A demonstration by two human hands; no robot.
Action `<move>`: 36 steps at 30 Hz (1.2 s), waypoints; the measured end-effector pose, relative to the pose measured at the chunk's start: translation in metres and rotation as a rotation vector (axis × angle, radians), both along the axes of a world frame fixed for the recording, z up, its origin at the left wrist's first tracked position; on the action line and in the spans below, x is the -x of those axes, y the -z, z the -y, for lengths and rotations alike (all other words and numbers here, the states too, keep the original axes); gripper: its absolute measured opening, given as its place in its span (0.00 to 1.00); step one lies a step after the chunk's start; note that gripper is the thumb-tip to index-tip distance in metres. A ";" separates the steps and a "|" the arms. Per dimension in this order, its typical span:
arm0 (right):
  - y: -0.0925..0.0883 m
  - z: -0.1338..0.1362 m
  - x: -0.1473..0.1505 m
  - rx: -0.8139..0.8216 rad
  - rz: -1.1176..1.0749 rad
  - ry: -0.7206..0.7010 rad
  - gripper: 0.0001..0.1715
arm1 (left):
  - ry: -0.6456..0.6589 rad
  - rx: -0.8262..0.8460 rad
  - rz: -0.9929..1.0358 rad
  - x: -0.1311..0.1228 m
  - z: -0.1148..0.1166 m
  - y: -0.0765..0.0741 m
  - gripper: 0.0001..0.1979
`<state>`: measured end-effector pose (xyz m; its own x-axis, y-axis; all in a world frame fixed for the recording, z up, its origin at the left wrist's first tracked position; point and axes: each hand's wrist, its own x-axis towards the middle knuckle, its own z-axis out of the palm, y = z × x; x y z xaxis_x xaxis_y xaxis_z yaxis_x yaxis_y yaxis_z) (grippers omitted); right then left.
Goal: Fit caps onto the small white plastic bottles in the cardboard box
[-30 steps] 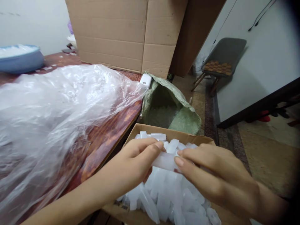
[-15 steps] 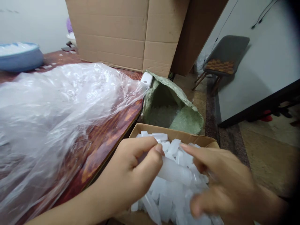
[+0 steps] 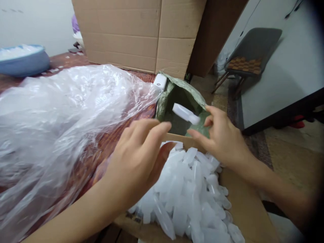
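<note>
A translucent white plastic tube-like piece hangs in the air over the mouth of a green woven sack, just left of my right hand. That hand's thumb and fingers are spread, apart from the piece. My left hand is held over the left side of a cardboard box, fingers parted, with nothing visible in it. Many similar white plastic pieces fill the box in a loose heap. The sack's lower part is hidden behind the box.
Clear plastic sheeting covers much of the reddish wooden table at left. A blue basin stands farther back. A large cardboard panel rises behind, with a small white device near the sack. A grey chair stands at right.
The white plastic piece has left my left hand and is now over the sack. My right hand has moved up and forward to the sack's mouth, and my left hand has opened.
</note>
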<state>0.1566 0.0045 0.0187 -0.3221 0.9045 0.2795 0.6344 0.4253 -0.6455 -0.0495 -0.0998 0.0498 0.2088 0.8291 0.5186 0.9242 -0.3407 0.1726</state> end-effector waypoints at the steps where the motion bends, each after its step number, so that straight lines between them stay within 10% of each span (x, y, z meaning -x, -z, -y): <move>1: 0.008 -0.011 0.000 0.248 -0.073 0.030 0.33 | 0.021 0.180 -0.055 0.001 -0.002 0.003 0.08; 6: 0.022 -0.005 -0.007 0.617 -0.180 -0.170 0.10 | 0.200 0.771 -0.356 0.002 -0.002 0.025 0.06; 13: 0.008 0.027 -0.022 0.278 0.049 -0.306 0.21 | 0.220 0.886 -0.365 0.008 -0.010 0.033 0.05; 20: 0.004 0.041 -0.026 0.750 -0.028 -0.241 0.14 | 0.244 0.907 -0.042 0.008 -0.009 0.007 0.09; 28: -0.014 0.060 -0.019 -0.234 -0.106 -0.534 0.13 | 0.337 0.848 0.439 -0.001 0.003 -0.017 0.15; 36: -0.019 0.073 -0.012 -0.312 -0.166 -0.530 0.13 | 0.282 1.040 0.785 -0.011 0.005 -0.007 0.22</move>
